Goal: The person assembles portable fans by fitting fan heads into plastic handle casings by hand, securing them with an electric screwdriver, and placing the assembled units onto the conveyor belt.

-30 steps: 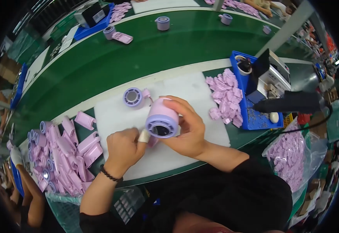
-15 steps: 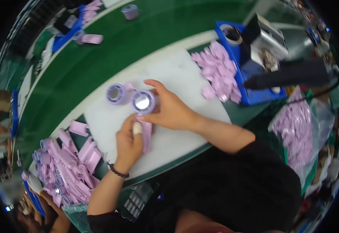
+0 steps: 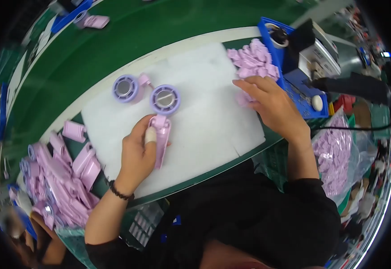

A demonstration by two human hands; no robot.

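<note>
My left hand (image 3: 138,150) is closed around the pink handle of a small handheld fan (image 3: 164,99). Its round purple head with a silver disc faces up over the white mat (image 3: 204,130), and the handle looks open along its length. Over at the right side of the mat, my right hand (image 3: 271,103) has its fingers apart beside a loose pink plastic piece (image 3: 244,97), just below a heap of similar pink pieces (image 3: 253,60). A second purple fan head (image 3: 126,88) with a pink handle part (image 3: 145,80) lies left of the held one.
At the left, many pink fan bodies (image 3: 63,184) are piled up. A blue tray (image 3: 305,105) with a dark tool (image 3: 352,88) and its cable stands at the right, above a bag of pink parts (image 3: 334,152). Another fan (image 3: 95,21) lies on the green surface.
My right hand has left the fan and moved right to the heap of pink pieces. My left hand keeps hold of the fan, now slightly farther left in view.
</note>
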